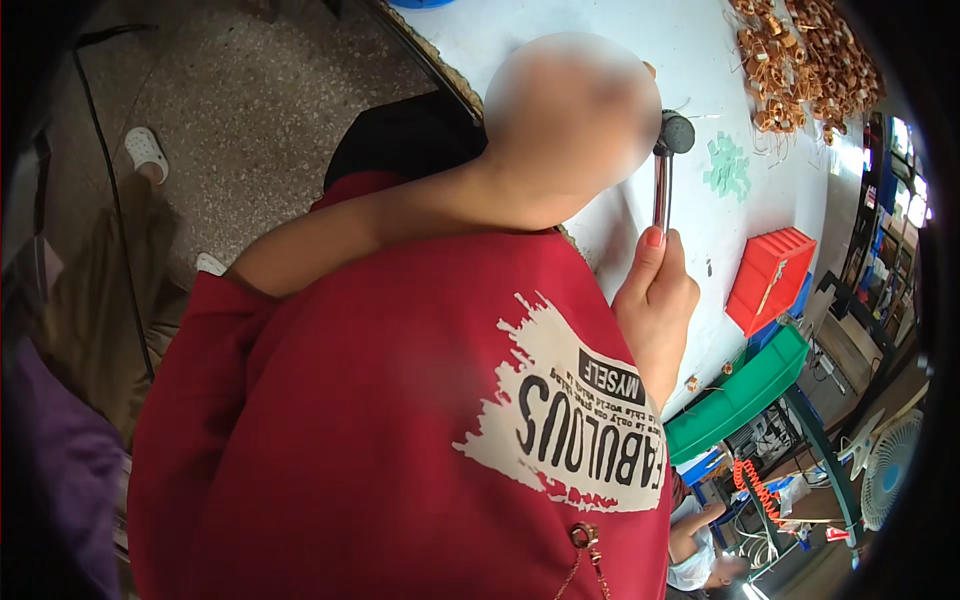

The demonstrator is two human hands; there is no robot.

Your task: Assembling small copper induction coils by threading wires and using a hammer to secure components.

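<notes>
A white worktable [700, 215] fills the upper right of my view, bending with the lens, with speckled grey floor [250, 100] to its left and a cluttered workshop aisle beyond its far edge. Most of what I see is a person's red shirt [350, 420] with a white printed patch, close under the camera. The right hand [655, 300] rises from behind that shirt, its fingers curled tight around the metal shaft of a small hammer [665, 170]; the thumb lies up along the handle. The hammer stands nearly upright, its dark rounded head just above the tabletop, near the blurred area. I cannot tell where the left hand is or how it is held; only a bare arm [380, 225] shows across the shirt's shoulder. On the table, a heap of copper wire coils [805, 60] lies at the far corner, pale green scraps [728, 168] just right of the hammer head, and a red plastic box [768, 278] near the right hand. A green bin [735, 395] sits at the table's edge.
</notes>
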